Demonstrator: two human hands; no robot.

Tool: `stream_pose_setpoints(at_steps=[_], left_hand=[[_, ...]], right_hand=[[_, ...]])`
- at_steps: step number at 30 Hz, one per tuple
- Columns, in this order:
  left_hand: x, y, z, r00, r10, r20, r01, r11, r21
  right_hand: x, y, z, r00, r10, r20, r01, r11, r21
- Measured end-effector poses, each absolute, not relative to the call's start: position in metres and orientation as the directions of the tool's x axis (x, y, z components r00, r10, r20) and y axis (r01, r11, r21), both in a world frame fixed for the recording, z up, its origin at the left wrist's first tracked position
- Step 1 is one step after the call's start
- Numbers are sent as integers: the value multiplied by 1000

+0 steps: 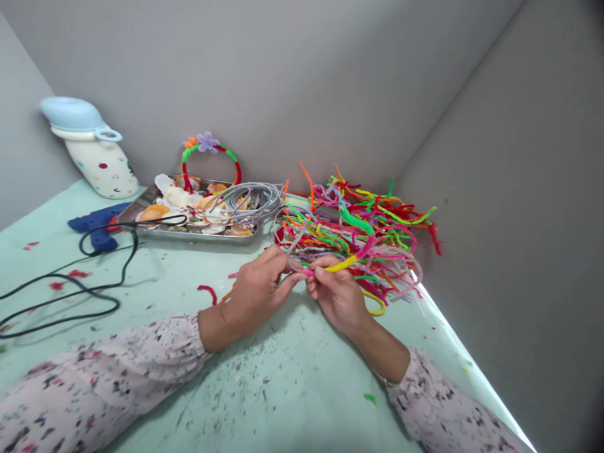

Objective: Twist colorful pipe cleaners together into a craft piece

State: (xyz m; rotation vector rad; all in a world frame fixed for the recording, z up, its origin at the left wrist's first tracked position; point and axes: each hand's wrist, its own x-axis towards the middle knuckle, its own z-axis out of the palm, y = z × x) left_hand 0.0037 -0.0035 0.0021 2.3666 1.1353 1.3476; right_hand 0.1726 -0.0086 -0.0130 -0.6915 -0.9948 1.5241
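Both hands meet above the middle of the table, on a wire wrapped in pipe cleaner [345,263]. Its wrapping runs in pink, yellow and green stretches, and the green end sticks up to the upper right. My right hand [341,298] pinches it between thumb and fingers where yellow meets pink. Close beside it, my left hand [259,285] has thumb and fingertips closed at the pink part, with a bare pale stretch by the fingers. A large heap of loose pipe cleaners [321,237] lies just behind my hands.
A metal tray [196,236] holds shells and a coil of grey wire [256,201]. A wrapped headband with flowers [207,142] stands in it. A blue glue gun [99,224] with a black cord [122,279] lies left, before a white bottle [102,164]. Grey walls enclose the table [285,386].
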Motion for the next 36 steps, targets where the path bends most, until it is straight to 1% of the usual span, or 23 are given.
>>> stream_pose_setpoints(at_steps=[3, 16, 18, 23, 27, 32, 36], left_hand=[[3, -3, 2, 299, 724, 622, 533, -667, 520], [9, -3, -1, 216, 868, 447, 487, -492, 721], [9, -3, 0, 218, 877, 429, 490, -478, 729], [8, -3, 5, 263, 846, 464, 490, -531, 691], [6, -2, 7, 282, 842, 461, 495, -539, 682], [5, -1, 8, 274, 861, 428, 490, -508, 709], [6, 0, 10, 274, 892, 359, 485, -451, 749]], right_hand=[[173, -8, -13, -183, 977, 106, -458, 11, -889], [175, -6, -25, -104, 981, 162, -333, 120, -935], [175, -5, -25, -97, 982, 160, -330, 120, -936], [176, -5, -24, -82, 981, 177, -322, 142, -936], [175, -5, -24, -101, 980, 172, -327, 130, -936], [174, -5, -23, -97, 981, 166, -322, 127, -938], [174, -6, -22, -96, 983, 157, -317, 119, -941]])
